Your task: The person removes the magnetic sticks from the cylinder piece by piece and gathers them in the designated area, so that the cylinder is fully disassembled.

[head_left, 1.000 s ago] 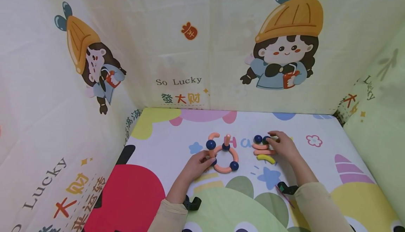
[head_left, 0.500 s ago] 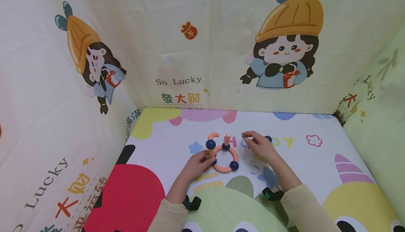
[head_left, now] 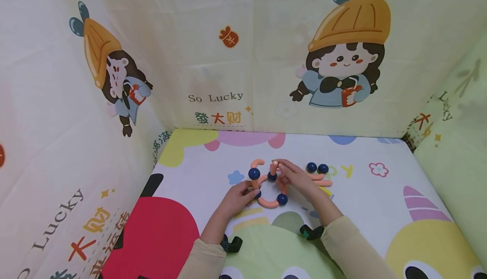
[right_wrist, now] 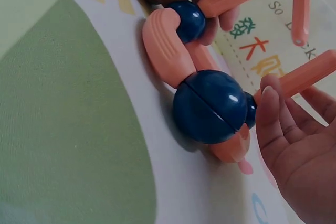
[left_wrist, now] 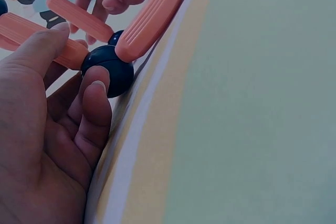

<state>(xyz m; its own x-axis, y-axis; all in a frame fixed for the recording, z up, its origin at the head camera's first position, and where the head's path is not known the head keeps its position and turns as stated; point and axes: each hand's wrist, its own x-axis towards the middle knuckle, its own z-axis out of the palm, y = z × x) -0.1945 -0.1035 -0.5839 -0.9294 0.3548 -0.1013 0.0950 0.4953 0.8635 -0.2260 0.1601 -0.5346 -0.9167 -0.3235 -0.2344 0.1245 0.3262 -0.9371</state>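
A ring of curved orange magnetic rods (head_left: pixel 268 203) joined by dark blue balls (head_left: pixel 282 199) lies on the patterned table. Two straight rods rise from it; the left one carries a ball (head_left: pixel 254 173) with a curved rod (head_left: pixel 258 162) attached. My left hand (head_left: pixel 236 198) grips the ring's left side, thumb on the upright rod and a finger against its base ball (left_wrist: pixel 119 76). My right hand (head_left: pixel 298 181) is at the back upright rod (right_wrist: pixel 307 73), its thumb and fingers around the lower part. The right hand partly hides the ring's right side.
Right of the ring lie two loose blue balls (head_left: pixel 323 168), orange rods (head_left: pixel 324 183) and a yellow curved rod (head_left: pixel 326 191), partly behind my right hand. A printed cloth wall (head_left: pixel 274 114) stands along the back, with others at both sides.
My right hand has left the loose balls and moved left to the back upright rod. Both loose balls stay where they were. The left hand keeps its hold on the ring.
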